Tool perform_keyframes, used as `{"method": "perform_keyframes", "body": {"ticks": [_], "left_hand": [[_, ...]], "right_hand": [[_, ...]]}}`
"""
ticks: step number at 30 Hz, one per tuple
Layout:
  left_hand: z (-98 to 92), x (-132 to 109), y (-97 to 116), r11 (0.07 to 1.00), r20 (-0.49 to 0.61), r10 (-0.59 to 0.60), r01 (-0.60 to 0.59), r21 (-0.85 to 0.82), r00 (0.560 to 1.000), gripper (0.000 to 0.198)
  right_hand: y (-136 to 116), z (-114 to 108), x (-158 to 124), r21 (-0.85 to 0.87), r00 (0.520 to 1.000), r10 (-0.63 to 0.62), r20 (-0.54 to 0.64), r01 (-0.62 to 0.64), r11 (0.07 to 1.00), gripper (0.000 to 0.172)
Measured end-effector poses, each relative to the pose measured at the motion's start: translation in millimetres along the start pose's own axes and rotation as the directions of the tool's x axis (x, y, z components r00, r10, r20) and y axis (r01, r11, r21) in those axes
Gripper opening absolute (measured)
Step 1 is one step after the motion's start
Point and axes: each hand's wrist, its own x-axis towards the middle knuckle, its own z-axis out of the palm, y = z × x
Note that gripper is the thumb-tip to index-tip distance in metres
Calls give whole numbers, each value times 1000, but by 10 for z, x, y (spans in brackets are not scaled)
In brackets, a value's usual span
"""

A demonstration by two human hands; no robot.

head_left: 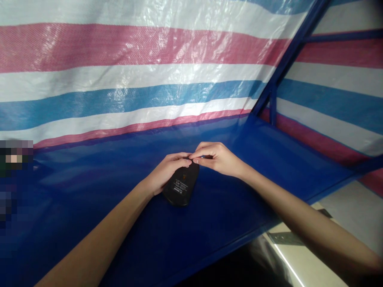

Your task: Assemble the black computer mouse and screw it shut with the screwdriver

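A black computer mouse (178,190) is turned underside up, its white printed label and a small orange spot facing me. My left hand (169,171) is closed around its left side, thumb resting near the far end. At that same far end, the fingertips of my right hand (214,159) meet my left thumb in a pinch. A small bluish glint shows between the right fingers, too small to name. The mouse's top side is hidden beneath it.
Below the hands spreads a blue table surface (143,239). Striped plastic sheeting (134,48) hangs behind and to the right, with a blue metal frame post (281,63) at the corner. A pixelated patch covers the left edge. Pale floor shows at lower right.
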Motion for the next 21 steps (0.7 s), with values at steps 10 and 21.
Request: {"method": "perform_keyframes", "body": {"ticks": [10, 21], "left_hand": [[-4, 22, -28, 1000, -4, -6, 6, -29, 1000, 8], [-5, 33, -33, 1000, 0, 21, -21, 9, 1000, 17]], "right_hand": [[5, -1, -13, -22, 1000, -19, 20, 20, 1000, 18], [-4, 5, -22, 7, 1000, 15, 26, -16, 1000, 17]]}}
